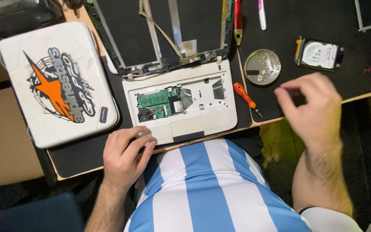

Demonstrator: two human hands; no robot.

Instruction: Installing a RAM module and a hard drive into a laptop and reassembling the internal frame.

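On the far left of the counter (86, 165) lies one white rectangular case with an orange star graphic (56, 83). The left hand (125, 154) rests with loosely bent fingers on the near left corner of the one opened white laptop base (185, 107), gripping nothing; its green circuit board (157, 103) lies just beyond the fingers. One orange-handled screwdriver (245, 99) lies right of the base. Further off stands one round metal dish (262, 66) holding small parts. The right hand (312, 107) hovers with fingertips pinched; whether it holds anything, I cannot tell. One silver hard drive (320, 54) lies beyond it.
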